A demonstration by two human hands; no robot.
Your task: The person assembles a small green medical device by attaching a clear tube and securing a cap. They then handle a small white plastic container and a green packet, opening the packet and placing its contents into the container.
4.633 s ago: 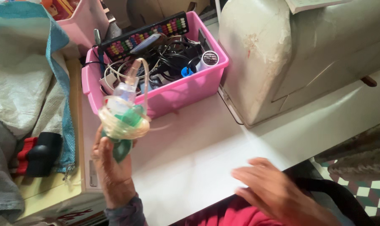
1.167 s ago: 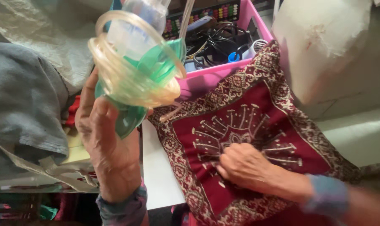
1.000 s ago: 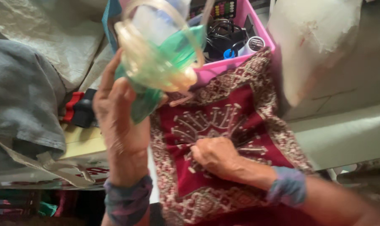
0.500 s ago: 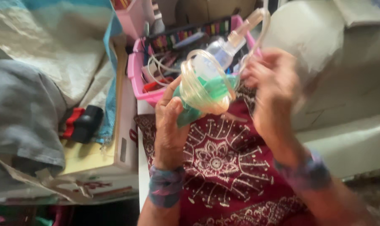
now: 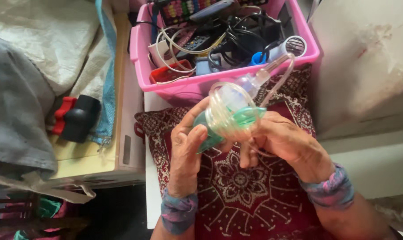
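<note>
At frame centre, the left hand (image 5: 186,149) and right hand (image 5: 281,142) both close around a clear breathing mask (image 5: 230,113); its thin tube (image 5: 279,82) could snag on the pink basket (image 5: 219,82) behind.

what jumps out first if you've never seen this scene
Dead centre, the left hand and right hand together hold a clear and green breathing mask with thin tubing, above a dark red patterned cloth. Just behind it sits a bright pink bin crammed with tangled cables and remotes.
</note>
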